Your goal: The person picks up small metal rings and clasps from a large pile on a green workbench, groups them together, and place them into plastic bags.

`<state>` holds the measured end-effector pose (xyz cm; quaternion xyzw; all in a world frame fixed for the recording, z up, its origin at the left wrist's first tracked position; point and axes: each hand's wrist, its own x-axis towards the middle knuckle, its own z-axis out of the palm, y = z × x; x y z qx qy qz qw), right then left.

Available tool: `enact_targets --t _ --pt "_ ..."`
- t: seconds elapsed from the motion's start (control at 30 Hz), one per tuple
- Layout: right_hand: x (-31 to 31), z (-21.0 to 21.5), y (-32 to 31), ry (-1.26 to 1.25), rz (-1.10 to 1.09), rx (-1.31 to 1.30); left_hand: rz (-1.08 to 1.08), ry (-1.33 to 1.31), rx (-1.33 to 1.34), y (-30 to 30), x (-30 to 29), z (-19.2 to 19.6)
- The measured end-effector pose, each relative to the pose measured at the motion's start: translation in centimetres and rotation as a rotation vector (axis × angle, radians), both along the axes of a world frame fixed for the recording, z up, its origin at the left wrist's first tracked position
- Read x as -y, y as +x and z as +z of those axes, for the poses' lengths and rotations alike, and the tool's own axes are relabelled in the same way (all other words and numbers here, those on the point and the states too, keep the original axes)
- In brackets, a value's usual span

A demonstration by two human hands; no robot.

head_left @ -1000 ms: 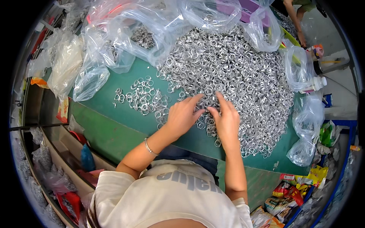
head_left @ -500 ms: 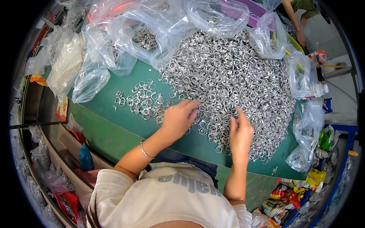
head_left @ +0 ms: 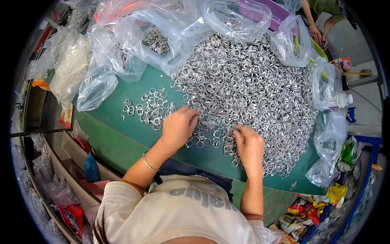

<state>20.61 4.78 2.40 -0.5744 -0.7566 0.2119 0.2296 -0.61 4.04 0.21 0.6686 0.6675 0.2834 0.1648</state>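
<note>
Resting left hand [head_left: 178,127]: palm down on the green desk [head_left: 122,134], fingers curled over loose rings; grip unclear.
Right hand [head_left: 248,147]: fingers bent into the pile's near edge; hold hidden.
Big heap of small silver metal rings [head_left: 252,89]: desk centre.
Small sorted ring cluster [head_left: 148,107]: just left.
Clear plastic bags [head_left: 122,44]: behind.

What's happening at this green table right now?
A person leans over a green table, both hands in a big heap of small silver rings. The left hand rests at the heap's near edge beside a smaller separate cluster of rings; the right hand fingers rings nearby. Clear plastic bags surround the heap.
</note>
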Motion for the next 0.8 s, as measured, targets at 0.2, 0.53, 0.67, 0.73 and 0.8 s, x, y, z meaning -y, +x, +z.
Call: enact_targets --t 0.2,0.53,0.67,0.73,0.8 --pt "-2.2 -0.6 -1.4 0.167 -0.114 0.224 0.045 0.029 0.116 -0.2 -0.7 0.3" --pt "-0.7 0.2 -0.4 -0.527 -0.31 -0.992 0.106 -0.05 0.215 -1.2 0.7 1.3" --pt "0.3 -0.4 -1.8 -0.718 -0.27 -1.261 -0.092 -0.212 0.563 0.3 1.4 2.4" --pt "0.6 -0.4 -2.2 -0.789 -0.26 -1.318 -0.166 -0.219 0.628 1.7 2.0 2.7" --pt "1.0 -0.6 -2.3 -0.841 -0.209 -1.342 -0.229 -0.276 0.68 2.5 2.1 3.2"
